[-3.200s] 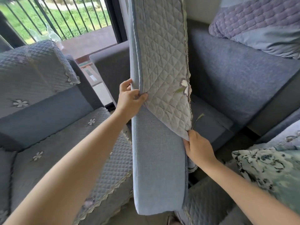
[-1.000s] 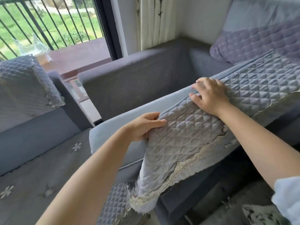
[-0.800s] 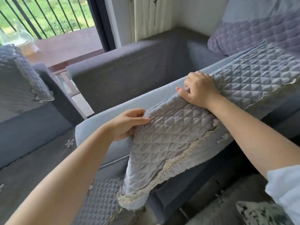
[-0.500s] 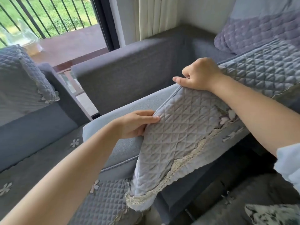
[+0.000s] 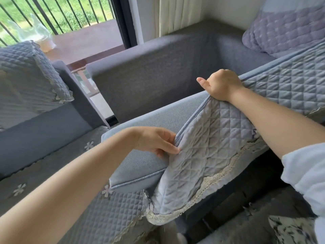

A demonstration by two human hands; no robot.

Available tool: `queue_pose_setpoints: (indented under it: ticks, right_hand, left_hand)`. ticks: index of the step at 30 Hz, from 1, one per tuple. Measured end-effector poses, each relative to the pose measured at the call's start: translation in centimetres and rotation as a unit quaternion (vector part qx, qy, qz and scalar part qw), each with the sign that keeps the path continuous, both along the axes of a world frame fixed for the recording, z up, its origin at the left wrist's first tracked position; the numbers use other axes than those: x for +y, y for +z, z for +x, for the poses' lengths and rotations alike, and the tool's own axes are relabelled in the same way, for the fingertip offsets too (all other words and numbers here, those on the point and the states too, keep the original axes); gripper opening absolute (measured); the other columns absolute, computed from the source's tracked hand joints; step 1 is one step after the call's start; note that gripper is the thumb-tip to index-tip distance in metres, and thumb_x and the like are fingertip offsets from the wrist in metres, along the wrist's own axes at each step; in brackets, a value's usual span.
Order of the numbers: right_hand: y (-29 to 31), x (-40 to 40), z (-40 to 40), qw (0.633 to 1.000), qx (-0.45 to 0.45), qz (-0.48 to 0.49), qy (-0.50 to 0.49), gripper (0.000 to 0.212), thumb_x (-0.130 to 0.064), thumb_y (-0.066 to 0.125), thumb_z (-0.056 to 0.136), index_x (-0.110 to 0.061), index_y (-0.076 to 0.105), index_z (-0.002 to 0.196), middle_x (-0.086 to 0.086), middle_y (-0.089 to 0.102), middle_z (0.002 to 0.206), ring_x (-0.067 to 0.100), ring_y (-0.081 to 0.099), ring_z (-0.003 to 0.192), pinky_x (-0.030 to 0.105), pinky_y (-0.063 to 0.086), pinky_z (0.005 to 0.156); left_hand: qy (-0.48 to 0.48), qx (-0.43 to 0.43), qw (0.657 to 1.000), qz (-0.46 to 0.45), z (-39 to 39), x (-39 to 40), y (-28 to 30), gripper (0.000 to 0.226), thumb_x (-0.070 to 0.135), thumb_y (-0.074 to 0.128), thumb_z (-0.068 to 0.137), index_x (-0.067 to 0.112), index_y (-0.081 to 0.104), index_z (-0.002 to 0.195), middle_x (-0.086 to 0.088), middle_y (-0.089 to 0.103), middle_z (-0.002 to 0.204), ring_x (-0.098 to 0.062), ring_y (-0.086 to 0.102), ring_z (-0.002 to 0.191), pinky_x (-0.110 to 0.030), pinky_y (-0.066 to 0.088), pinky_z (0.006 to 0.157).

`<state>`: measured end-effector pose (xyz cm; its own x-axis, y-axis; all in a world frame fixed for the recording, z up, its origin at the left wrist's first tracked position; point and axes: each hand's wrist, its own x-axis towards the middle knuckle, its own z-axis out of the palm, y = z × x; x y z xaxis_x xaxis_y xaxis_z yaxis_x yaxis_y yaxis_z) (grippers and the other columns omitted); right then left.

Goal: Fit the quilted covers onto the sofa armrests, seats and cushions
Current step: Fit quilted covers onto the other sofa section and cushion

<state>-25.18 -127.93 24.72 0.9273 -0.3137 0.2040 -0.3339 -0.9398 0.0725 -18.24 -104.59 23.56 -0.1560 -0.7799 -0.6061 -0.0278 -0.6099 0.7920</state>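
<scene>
The long blue seat cushion (image 5: 140,131) lies tilted across the middle of the room, its near end low over the covered seat and its far end running up toward the right. Draped over it is the quilted cover (image 5: 211,143), grey-blue with a diamond stitch, and its cream lace trim (image 5: 216,180) hangs loose below the cushion's front edge. The left hand (image 5: 158,140) is at the cover's piped edge, thumb and fingers pinching that edge just above the bare cushion fabric. The right hand (image 5: 221,84) is higher up along the same edge, fingers curled into the cover in a fist, thumb sticking out to the left. The two hands are well apart, one low and one high, both clamped on the same piece of cloth, which is taut between them. Left of the cushion the smaller sofa's seat (image 5: 109,213) already wears a quilted cover with little white flowers, and so does its armrest (image 5: 29,67). Behind the cushion stands a bare dark grey armrest (image 5: 158,67), uncovered. A purple quilted pillow (image 5: 284,30) sits in the far right corner, a cream curtain (image 5: 179,13) hangs by the wall, and a floral cushion (image 5: 295,229) shows at the bottom right. Black railings (image 5: 52,13) and green grass lie outside the window.
</scene>
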Motion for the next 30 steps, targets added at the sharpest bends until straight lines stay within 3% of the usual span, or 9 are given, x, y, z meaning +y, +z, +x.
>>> queue_pose_setpoints:
  ticks: [4, 8, 10, 14, 16, 18, 20, 25, 30]
  right_hand:
    - [0.2, 0.7, -0.5, 1.0, 0.006, 0.007, -0.008, 0.076, -0.049, 0.02, 0.093, 0.011, 0.062, 0.074, 0.032, 0.062, 0.088, 0.043, 0.057, 0.088, 0.038, 0.041, 0.074]
    - [0.0, 0.8, -2.1, 1.0, -0.005, -0.001, -0.006, 0.079, -0.048, 0.011, 0.08, 0.013, 0.062, 0.074, 0.034, 0.061, 0.084, 0.045, 0.056, 0.085, 0.039, 0.041, 0.075]
    - [0.1, 0.9, -2.5, 1.0, 0.001, 0.007, -0.011, 0.08, -0.047, 0.011, 0.079, 0.014, 0.063, 0.078, 0.036, 0.06, 0.086, 0.046, 0.056, 0.087, 0.04, 0.041, 0.077]
    - [0.6, 1.6, -2.3, 1.0, 0.014, 0.013, -0.022, 0.082, -0.048, 0.01, 0.078, 0.014, 0.064, 0.087, 0.038, 0.059, 0.094, 0.049, 0.054, 0.093, 0.042, 0.041, 0.081]
    - [0.8, 1.9, -2.0, 0.999, 0.016, 0.008, -0.026, 0.082, -0.048, 0.01, 0.077, 0.013, 0.064, 0.09, 0.038, 0.058, 0.097, 0.048, 0.053, 0.095, 0.042, 0.041, 0.081]
    - [0.6, 1.7, -1.9, 0.999, 0.018, 0.002, -0.038, 0.083, -0.048, 0.009, 0.077, 0.012, 0.064, 0.091, 0.037, 0.059, 0.098, 0.047, 0.054, 0.095, 0.041, 0.041, 0.082]
    - [0.5, 1.6, -1.8, 0.999, 0.02, 0.001, -0.04, 0.084, -0.049, 0.009, 0.077, 0.012, 0.064, 0.091, 0.036, 0.059, 0.098, 0.047, 0.055, 0.095, 0.041, 0.041, 0.082]
    - [0.5, 1.7, -2.4, 1.0, -0.005, 0.006, -0.023, 0.081, -0.048, 0.009, 0.077, 0.012, 0.063, 0.084, 0.035, 0.06, 0.096, 0.045, 0.055, 0.093, 0.039, 0.04, 0.079]
    - [0.4, 2.2, -2.7, 0.998, 0.04, -0.006, -0.057, 0.081, -0.05, 0.012, 0.081, 0.011, 0.063, 0.092, 0.032, 0.06, 0.102, 0.044, 0.055, 0.096, 0.04, 0.04, 0.08]
  left_hand:
    - [-0.065, -0.144, 0.987, 0.03, -1.3, 0.3, 0.7, 0.024, 0.022, 0.065, 0.068, 0.011, 0.056, 0.087, 0.004, 0.06, 0.074, -0.01, 0.057, 0.07, -0.017, 0.045, 0.06]
    - [-0.07, -0.073, 0.995, 0.02, -2.8, 1.7, 0.8, 0.009, 0.013, 0.058, 0.072, 0.004, 0.058, 0.074, 0.019, 0.059, 0.059, 0.006, 0.061, 0.061, -0.008, 0.046, 0.06]
    - [-0.056, -0.059, 0.997, 0.019, -3.1, 3.0, 0.9, 0.015, 0.002, 0.057, 0.078, -0.011, 0.055, 0.071, 0.002, 0.066, 0.09, 0.009, 0.061, 0.062, -0.002, 0.042, 0.063]
    - [-0.001, -0.038, 0.999, 0.0, -3.5, 4.6, -0.3, 0.028, 0.004, 0.059, 0.076, 0.013, 0.054, 0.102, 0.015, 0.068, 0.093, 0.003, 0.063, 0.088, -0.011, 0.048, 0.078]
    - [-0.011, -0.154, 0.988, 0.004, -3.6, 4.5, -0.8, 0.033, 0.007, 0.059, 0.086, 0.017, 0.048, 0.115, 0.012, 0.061, 0.108, -0.002, 0.059, 0.097, -0.008, 0.046, 0.083]
    - [-0.092, -0.368, 0.925, 0.004, -4.0, 4.1, -0.6, 0.033, 0.026, 0.053, 0.092, 0.016, 0.046, 0.122, 0.006, 0.057, 0.118, -0.011, 0.054, 0.103, -0.011, 0.043, 0.08]
    - [-0.101, -0.445, 0.89, 0.011, -4.2, 4.8, -0.4, 0.04, 0.037, 0.057, 0.087, 0.014, 0.051, 0.118, 0.0, 0.061, 0.117, -0.017, 0.056, 0.103, -0.024, 0.044, 0.087]
    - [-0.009, -0.147, 0.989, 0.024, -3.7, 8.4, -0.7, 0.047, 0.017, 0.065, 0.068, 0.009, 0.055, 0.113, -0.006, 0.063, 0.116, -0.016, 0.059, 0.107, -0.03, 0.046, 0.097]
    - [-0.146, -0.31, 0.936, 0.081, -3.5, 6.4, -1.3, 0.016, 0.012, 0.064, 0.082, 0.023, 0.053, 0.086, 0.004, 0.058, 0.082, -0.007, 0.054, 0.07, -0.013, 0.047, 0.065]
